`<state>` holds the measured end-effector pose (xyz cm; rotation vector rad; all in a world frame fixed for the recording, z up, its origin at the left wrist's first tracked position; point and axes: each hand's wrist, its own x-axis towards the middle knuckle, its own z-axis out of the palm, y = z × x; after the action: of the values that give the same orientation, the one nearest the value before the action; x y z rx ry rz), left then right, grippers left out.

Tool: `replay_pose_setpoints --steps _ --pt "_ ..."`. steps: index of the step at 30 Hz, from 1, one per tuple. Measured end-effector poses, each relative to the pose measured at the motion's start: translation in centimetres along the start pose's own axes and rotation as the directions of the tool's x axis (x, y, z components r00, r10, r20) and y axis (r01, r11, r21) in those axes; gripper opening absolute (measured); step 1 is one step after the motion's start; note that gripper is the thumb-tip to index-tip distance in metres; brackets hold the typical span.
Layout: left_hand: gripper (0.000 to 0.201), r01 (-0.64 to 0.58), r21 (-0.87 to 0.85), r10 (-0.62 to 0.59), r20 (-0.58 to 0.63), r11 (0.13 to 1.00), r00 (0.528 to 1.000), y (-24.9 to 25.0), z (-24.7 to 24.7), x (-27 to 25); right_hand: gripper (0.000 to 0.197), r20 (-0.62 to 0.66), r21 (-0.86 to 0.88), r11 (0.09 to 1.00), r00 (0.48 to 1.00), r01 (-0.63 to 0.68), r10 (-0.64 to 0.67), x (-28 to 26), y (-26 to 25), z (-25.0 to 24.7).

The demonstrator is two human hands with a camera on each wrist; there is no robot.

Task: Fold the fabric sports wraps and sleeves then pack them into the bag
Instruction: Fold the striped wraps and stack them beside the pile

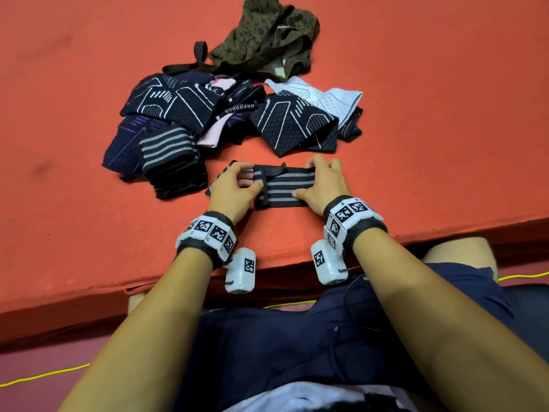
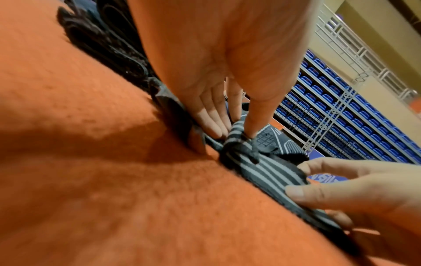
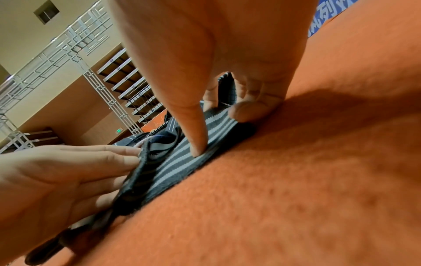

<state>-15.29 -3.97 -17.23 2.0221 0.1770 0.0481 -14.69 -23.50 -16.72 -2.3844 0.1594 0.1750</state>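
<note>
Striped wrap (image 1: 282, 185) pinched by left hand (image 1: 234, 185), right hand (image 1: 322, 181).

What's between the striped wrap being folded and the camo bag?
Head view: the pile of sleeves lies between the wrap and the bag, with bare orange mat before it.

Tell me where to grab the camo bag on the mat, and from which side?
Take the camo bag by its dark strap, coming from the left: the strap loops clear of the crumpled body onto bare orange mat, so fingers can get under it.
</note>
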Motion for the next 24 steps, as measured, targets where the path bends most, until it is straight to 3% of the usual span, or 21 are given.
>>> replay_pose_setpoints --steps 6,14,18,21,24 --pt "0.039 0.031 0.222 0.016 -0.206 0.975 0.978 0.0 -1.5 0.0 0.045 0.006 0.013 0.999 0.999 -0.032 0.031 0.4 0.4 -0.8" --pt "0.051 0.172 0.319 -0.085 -0.267 0.932 0.960 -0.6 -2.3 -0.8 0.032 -0.023 0.012 0.999 0.999 -0.038 0.039 0.3 0.6 -1.0" --pt "0.053 0.198 0.343 -0.093 -0.300 0.918 0.949 -1.1 -2.1 -0.6 0.037 -0.048 0.044 0.998 0.997 -0.055 0.057 0.6 0.9 -1.2" --pt "0.046 0.231 0.383 -0.106 -0.320 0.894 0.941 -1.4 -2.1 -0.5 0.034 -0.046 0.056 0.996 0.996 -0.072 0.075 0.7 1.0 -1.4" --pt "0.025 0.233 0.378 -0.118 -0.303 0.896 0.946 -1.3 -2.2 -0.4 0.032 -0.056 0.071 0.994 0.995 -0.078 0.082 0.7 1.0 -1.6"
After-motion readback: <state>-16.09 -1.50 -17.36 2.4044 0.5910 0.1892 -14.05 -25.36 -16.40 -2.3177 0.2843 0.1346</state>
